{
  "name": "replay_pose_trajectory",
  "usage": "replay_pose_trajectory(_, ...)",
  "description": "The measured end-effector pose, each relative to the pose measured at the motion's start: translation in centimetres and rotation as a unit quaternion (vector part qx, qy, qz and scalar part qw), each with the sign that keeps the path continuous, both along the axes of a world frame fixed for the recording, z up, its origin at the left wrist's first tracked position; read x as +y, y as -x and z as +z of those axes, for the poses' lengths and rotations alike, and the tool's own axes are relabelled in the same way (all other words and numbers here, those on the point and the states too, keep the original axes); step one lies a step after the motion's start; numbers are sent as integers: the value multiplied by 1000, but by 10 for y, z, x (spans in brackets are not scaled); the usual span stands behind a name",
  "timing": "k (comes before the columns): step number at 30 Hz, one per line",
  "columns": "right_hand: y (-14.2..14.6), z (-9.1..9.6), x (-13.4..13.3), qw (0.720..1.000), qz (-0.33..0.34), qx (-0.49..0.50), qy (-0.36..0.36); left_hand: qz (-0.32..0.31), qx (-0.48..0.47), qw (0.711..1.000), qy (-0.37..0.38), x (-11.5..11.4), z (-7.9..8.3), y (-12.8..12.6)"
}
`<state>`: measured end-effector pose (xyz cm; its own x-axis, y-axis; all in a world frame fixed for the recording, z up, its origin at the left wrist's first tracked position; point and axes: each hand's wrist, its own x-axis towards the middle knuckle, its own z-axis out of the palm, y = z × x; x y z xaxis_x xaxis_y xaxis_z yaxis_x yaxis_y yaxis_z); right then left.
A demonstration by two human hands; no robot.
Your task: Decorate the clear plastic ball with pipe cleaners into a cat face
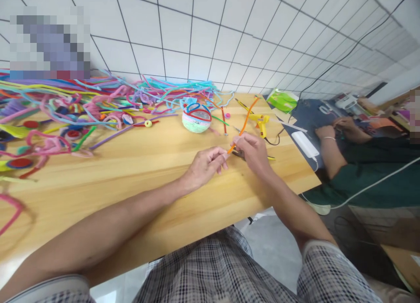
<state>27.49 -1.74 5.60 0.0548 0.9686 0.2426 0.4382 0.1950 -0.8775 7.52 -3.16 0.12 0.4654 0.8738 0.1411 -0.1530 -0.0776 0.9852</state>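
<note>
Two hands of mine pinch one orange pipe cleaner point(243, 127): my left hand point(204, 166) has its near end, my right hand point(255, 152) a spot just above, and the rest slants toward the far edge of the wooden table point(157, 160). Bare wood lies open to my left; beyond my fingers, the yellow glue gun point(262, 125) and pastel ball point(196, 121) narrow the room.
</note>
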Motion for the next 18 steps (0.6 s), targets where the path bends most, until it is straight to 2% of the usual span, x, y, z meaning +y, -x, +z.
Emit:
replay_pose_trajectory(3,-14,13,4,989,-79,-43,-120,-19,5,999,46,-7,-12,-6)
replay_pose_trajectory(5,-29,22,21,978,-121,-49,-162,-35,3,997,66,-13,-18,-10)
replay_pose_trajectory(6,-36,25,34,980,-109,-72,-151,-38,-1,997,71,-15,-20,-12)
replay_pose_trajectory(9,-56,30,82,988,-58,-130,-53,-21,-25,996,87,-13,-20,-14)
replay_pose_trajectory(12,-62,28,117,985,-86,-151,14,29,-58,992,107,-2,-15,-11)
replay_pose_trajectory(14,-56,23,120,984,-105,-142,12,76,-69,989,103,7,-10,-7)
replay_pose_trajectory(15,-50,19,115,988,-90,-126,7,99,-69,988,97,11,-6,-5)
replay_pose_trajectory(16,-42,14,105,994,-52,-99,10,120,-66,987,89,16,-3,-2)
replay_pose_trajectory(18,-24,1,78,997,68,-33,32,154,-64,983,76,24,4,3)
